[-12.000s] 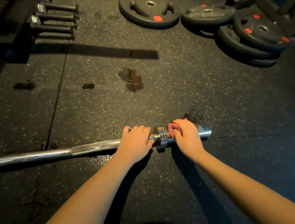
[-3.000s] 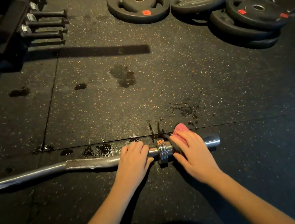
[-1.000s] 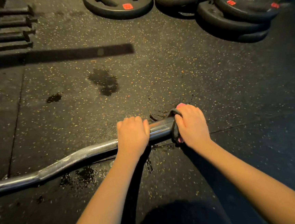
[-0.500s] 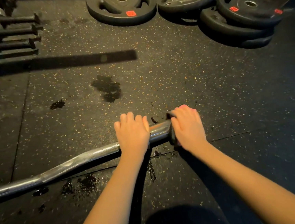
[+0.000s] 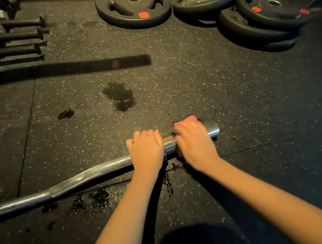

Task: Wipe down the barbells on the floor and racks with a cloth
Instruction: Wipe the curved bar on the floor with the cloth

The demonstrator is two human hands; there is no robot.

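Note:
A chrome curl barbell (image 5: pixel 87 176) lies on the black rubber floor, running from the lower left edge up to its sleeve end (image 5: pixel 212 130) at centre. My left hand (image 5: pixel 146 151) grips the bar just left of the sleeve collar. My right hand (image 5: pixel 195 143) is wrapped over the sleeve with a pink cloth (image 5: pixel 190 118) under it; only the cloth's far edge peeks out past my fingers. The right hand is motion-blurred.
Several black weight plates (image 5: pixel 133 7) with red labels lie stacked at the top and top right (image 5: pixel 271 10). Dark bars (image 5: pixel 18 35) stick out of a rack at top left. Wet patches (image 5: pixel 121 96) mark the floor ahead and below the bar (image 5: pixel 97 199).
My right hand has slid the cloth back inward along the sleeve, and the chrome sleeve end now shows past it. The left hand keeps its grip.

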